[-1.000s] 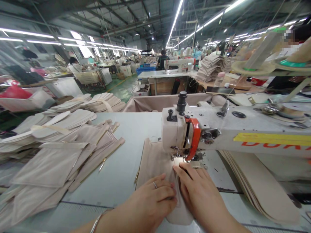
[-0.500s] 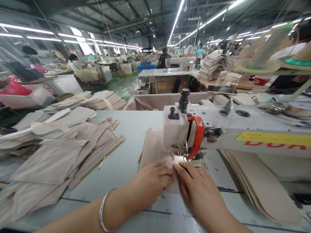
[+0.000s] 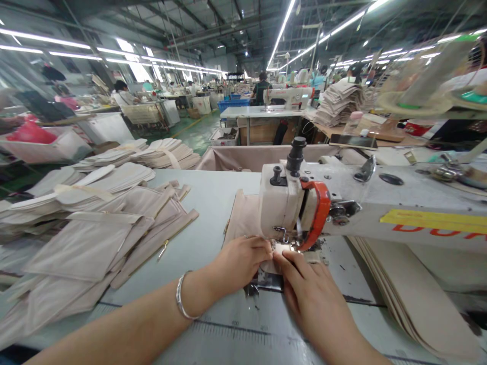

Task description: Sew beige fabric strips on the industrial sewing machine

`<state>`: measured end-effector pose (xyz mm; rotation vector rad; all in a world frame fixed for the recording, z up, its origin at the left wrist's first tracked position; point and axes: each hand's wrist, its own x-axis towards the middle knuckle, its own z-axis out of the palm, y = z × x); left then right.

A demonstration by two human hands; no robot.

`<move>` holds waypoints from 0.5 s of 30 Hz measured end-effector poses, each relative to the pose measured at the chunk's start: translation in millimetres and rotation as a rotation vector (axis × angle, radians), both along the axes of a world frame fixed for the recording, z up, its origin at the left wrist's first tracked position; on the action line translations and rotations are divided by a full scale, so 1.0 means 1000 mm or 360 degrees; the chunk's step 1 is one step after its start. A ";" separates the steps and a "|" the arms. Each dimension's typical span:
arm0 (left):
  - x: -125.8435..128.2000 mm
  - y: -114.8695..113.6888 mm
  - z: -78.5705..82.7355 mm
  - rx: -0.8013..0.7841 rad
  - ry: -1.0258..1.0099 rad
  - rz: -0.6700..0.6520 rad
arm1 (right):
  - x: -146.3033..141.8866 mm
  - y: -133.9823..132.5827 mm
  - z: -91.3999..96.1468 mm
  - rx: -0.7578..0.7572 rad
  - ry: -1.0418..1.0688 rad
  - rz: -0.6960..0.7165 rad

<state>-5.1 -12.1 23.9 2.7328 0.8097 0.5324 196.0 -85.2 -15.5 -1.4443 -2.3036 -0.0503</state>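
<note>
A beige fabric piece (image 3: 243, 215) lies under the head of a white sewing machine (image 3: 289, 203) with an orange guard. My left hand (image 3: 238, 263), a bracelet on its wrist, presses the near end of the fabric with curled fingers just left of the needle. My right hand (image 3: 312, 289) lies beside it, fingertips pinching the fabric edge in front of the presser foot. The two hands touch at the fingertips. The needle area is partly hidden by the machine head.
Piles of beige zippered pouches (image 3: 91, 238) cover the table's left side. Long beige panels (image 3: 411, 299) hang off the right under the machine arm. A fabric trough (image 3: 243, 154) runs behind the table. Other workers and sewing machines (image 3: 289, 96) fill the hall beyond.
The fabric has travelled away from me under the machine head. Both hands followed it forward, and the bare table with its ruler markings now shows in front of them.
</note>
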 end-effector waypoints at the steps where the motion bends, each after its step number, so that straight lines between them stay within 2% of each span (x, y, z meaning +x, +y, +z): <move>1: 0.000 0.001 0.000 0.0001 -0.0009 0.0007 | 0.000 0.000 0.000 0.0003 -0.0002 0.0001; 9: 0.000 0.007 -0.007 0.0046 -0.0027 0.0025 | 0.000 0.000 -0.003 0.0087 -0.0024 0.0013; 15: 0.003 0.015 -0.012 0.0053 -0.0063 0.0127 | -0.001 0.002 -0.004 0.0091 -0.0046 0.0001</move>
